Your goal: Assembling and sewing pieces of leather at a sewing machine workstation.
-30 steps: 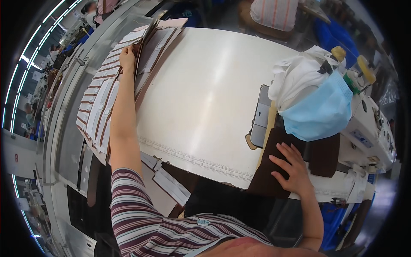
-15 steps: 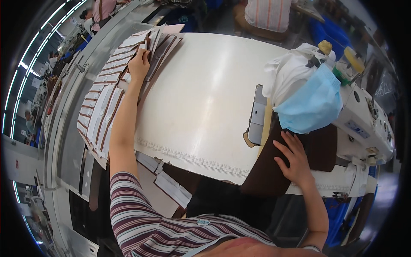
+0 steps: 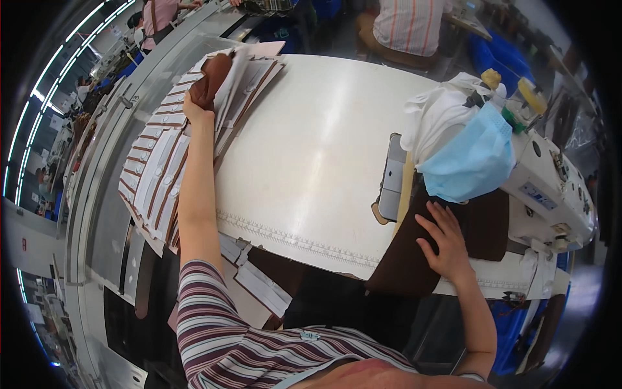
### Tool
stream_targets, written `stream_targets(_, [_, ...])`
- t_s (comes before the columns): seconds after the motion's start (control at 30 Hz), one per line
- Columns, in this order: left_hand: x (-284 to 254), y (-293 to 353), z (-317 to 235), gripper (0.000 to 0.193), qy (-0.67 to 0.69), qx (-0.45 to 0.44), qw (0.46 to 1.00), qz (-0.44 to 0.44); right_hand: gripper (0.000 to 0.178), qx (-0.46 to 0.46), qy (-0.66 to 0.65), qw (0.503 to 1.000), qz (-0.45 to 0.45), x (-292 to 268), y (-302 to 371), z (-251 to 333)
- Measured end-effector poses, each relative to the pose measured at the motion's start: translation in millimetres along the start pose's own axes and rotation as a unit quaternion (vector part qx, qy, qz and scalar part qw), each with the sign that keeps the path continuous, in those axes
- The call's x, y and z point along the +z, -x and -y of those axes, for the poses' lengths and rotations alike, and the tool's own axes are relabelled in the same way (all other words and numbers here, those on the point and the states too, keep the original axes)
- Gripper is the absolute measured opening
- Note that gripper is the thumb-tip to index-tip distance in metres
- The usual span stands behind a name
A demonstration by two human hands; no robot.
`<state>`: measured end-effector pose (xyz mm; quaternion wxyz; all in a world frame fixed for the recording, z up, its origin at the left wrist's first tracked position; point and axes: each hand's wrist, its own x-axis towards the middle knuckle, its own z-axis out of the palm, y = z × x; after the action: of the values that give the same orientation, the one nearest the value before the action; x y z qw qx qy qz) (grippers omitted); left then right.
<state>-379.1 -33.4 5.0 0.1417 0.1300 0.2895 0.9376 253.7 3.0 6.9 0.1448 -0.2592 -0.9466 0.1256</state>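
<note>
Left grip (image 3: pixel 198 111): we pinch brown fabric (image 3: pixel 212 76) at the striped stack (image 3: pixel 153 162).
Right grip (image 3: pixel 447 246): spread flat, we touch dark brown cloth (image 3: pixel 403 262).

Glare on tabletop (image 3: pixel 324 149) — edges bent.

Left hand (image 3: pixel 198 110): fingers were partly hidden by brown piece (image 3: pixel 212 79). Blue mask (image 3: pixel 472 155) and white cloth (image 3: pixel 433 117) covered part of sewing machine (image 3: pixel 547 185). Striped-shirted co-worker (image 3: pixel 409 27) was cut off at upper edge. Distant figure (image 3: pixel 82 85): too small for detail.
</note>
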Motion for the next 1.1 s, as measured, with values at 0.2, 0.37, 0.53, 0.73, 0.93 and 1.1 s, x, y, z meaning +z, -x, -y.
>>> stream_targets(0.2, [61, 59, -45, 0.018, -0.35, 0.023, 0.894, 0.277, 0.045, -0.029, -0.014, 0.999, 0.037, -12, -4, -4])
stream_targets(0.37, [166, 174, -144, 0.016, -0.46, -0.327, 0.54, 0.625, 0.049, -0.032, -0.028, 0.997, 0.066, -19, -3, -4])
stream_targets(0.53, [196, 245, -48, 0.014, -0.524, -0.304, 0.265, 0.75, 0.053, -0.084, 0.007, 0.996, 0.013, -7, -8, 1])
stream_targets(0.73, [170, 278, 66, 0.022, -0.519, -0.132, 0.381, 0.754, 0.049, -0.087, -0.031, 0.996, -0.006, -2, -21, -7])
stream_targets(0.93, [142, 286, 56, 0.013, -0.638, -0.141, 0.489, 0.578, 0.051, -0.086, -0.02, 0.996, 0.001, -3, -27, -25])
stream_targets(1.1, [142, 287, 45, 0.004, -0.326, -0.381, 0.569, 0.652, 0.054, -0.081, 0.026, 0.996, -0.031, -2, -30, -29])
